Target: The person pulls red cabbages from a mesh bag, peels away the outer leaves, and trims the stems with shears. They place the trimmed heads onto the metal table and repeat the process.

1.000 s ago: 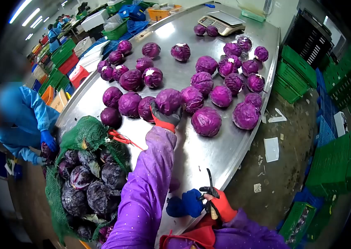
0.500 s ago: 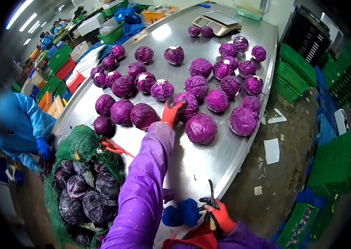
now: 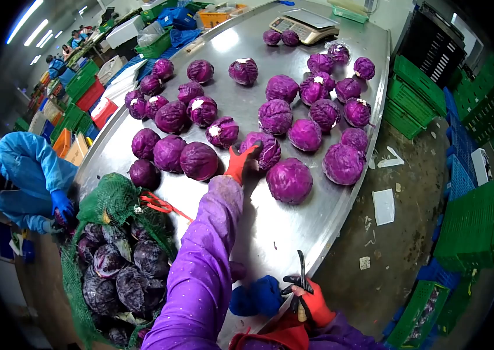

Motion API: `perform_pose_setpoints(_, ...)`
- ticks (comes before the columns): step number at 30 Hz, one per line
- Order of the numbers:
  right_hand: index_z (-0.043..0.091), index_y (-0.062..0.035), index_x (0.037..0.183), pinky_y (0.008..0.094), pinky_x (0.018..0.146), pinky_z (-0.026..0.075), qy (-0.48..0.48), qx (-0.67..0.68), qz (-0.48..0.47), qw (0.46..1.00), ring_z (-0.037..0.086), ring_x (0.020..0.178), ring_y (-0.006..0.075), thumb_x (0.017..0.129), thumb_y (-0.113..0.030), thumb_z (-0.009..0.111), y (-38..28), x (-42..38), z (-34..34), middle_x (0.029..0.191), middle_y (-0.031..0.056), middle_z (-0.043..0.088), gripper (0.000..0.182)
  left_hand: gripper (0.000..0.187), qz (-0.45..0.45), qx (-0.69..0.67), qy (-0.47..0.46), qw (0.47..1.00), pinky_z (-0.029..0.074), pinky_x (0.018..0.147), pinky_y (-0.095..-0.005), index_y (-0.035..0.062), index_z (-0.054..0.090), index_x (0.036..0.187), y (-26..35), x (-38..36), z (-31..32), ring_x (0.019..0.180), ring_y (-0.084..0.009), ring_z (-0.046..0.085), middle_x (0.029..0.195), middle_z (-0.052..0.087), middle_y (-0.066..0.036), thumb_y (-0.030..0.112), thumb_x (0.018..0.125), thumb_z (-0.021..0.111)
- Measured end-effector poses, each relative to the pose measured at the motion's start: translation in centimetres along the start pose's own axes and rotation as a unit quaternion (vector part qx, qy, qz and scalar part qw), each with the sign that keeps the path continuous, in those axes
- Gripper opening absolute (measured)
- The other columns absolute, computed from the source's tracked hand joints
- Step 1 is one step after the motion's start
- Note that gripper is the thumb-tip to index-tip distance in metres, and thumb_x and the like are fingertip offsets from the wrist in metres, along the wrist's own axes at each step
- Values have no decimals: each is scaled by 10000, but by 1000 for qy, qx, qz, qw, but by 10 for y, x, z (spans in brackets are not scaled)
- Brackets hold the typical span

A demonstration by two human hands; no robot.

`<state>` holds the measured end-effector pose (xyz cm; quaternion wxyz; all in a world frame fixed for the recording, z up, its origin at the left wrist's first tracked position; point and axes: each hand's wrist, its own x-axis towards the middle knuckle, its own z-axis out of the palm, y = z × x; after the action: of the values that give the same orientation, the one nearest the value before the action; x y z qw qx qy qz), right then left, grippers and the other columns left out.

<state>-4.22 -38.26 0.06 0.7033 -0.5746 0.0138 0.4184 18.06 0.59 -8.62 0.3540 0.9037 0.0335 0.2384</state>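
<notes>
My left hand (image 3: pixel 241 165), in a red and black glove, reaches across the metal table with its fingers around the near left side of a red cabbage (image 3: pixel 265 150). A larger red cabbage (image 3: pixel 289 181) sits just to the right and nearer to me. Left of the hand are a cabbage with a white cut base (image 3: pixel 222 132) and a round cabbage (image 3: pixel 199 161). My right hand (image 3: pixel 316 304), gloved alike, is closed on a knife (image 3: pixel 302 265) with a thin dark blade pointing up and a light handle, near the table's front edge.
A green net sack (image 3: pixel 72 280) of dark cabbages stands at the left, with a blue-sleeved person (image 3: pixel 37 181) beyond it. Several more cabbages and a scale (image 3: pixel 303 26) occupy the table (image 3: pixel 270 233). Blue cloth (image 3: pixel 257 296) lies near its front edge. Green crates (image 3: pixel 472 227) line the right.
The larger near cabbage has shifted slightly right, and the cut-base cabbage has turned a little to the left. The person at the left has leaned. My right hand keeps the knife.
</notes>
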Motion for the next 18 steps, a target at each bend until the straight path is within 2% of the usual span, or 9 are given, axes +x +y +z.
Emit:
perform_pose_setpoints(1,550,46,1278,266,812,485,6,-14,-3,1000,632,950,153,957,-75,558,-2,-1,1,1146,100,661,344,701,-60,-93,29,993,462,968,-516,126,479,1336,-3,-1,6,1162,-387,529,1237,553,-199,275,745,826)
perform_pose_setpoints(3,587,50,1243,278,896,468,13,-41,-10,999,608,1000,140,960,-69,565,-5,-3,2,1151,89,671,307,722,-316,-436,124,834,515,891,-509,107,404,1354,61,7,-14,1102,-366,567,1230,546,-196,213,771,815)
perform_pose_setpoints(5,584,51,1248,278,892,472,4,-39,0,999,614,990,144,961,-76,566,-3,-3,0,1159,95,669,314,734,-378,-516,153,753,557,819,-511,85,336,1366,85,0,-25,1032,-344,605,1223,541,-189,168,799,794)
perform_pose_setpoints(9,582,50,1256,280,890,474,-24,9,-10,1000,615,974,142,964,-93,568,2,1,0,1163,102,669,325,657,-362,-585,163,707,578,785,-515,72,357,1377,99,-21,-21,1008,-328,635,1219,560,-168,232,862,733)
perform_pose_setpoints(12,580,20,1279,237,715,482,-17,-23,-28,999,585,828,71,964,-99,576,-9,8,2,1025,41,668,337,578,-292,-649,151,686,551,894,-481,94,431,1411,101,-64,-19,1077,-311,638,1283,578,-158,399,952,602)
perform_pose_setpoints(13,584,4,1282,234,666,477,-9,-32,-39,999,573,795,56,958,-96,588,-27,12,10,984,21,661,340,583,-303,-776,109,542,535,937,-469,102,428,1429,101,-78,-24,1108,-307,630,1311,574,-154,439,974,562)
perform_pose_setpoints(15,557,-18,1319,243,601,463,7,-104,-46,993,556,733,47,906,-111,669,-55,23,26,1046,32,649,439,603,-278,-795,90,532,492,1015,-457,112,408,1454,134,-119,-50,1193,-303,589,1368,547,-141,496,995,490)
perform_pose_setpoints(16,518,-21,1355,267,672,488,6,-167,-107,980,589,810,91,868,-130,711,-62,34,34,1131,69,627,536,639,-278,-809,116,505,472,1042,-473,114,394,1465,151,-137,-61,1251,-301,547,1388,530,-126,532,988,473)
perform_pose_setpoints(18,440,-23,1417,323,847,498,-15,-295,-288,911,606,1014,196,808,-164,769,-80,57,55,1288,139,560,706,677,-259,-773,122,566,373,1130,-438,74,357,1487,180,-177,-79,1332,-300,467,1472,456,-128,545,1003,400)
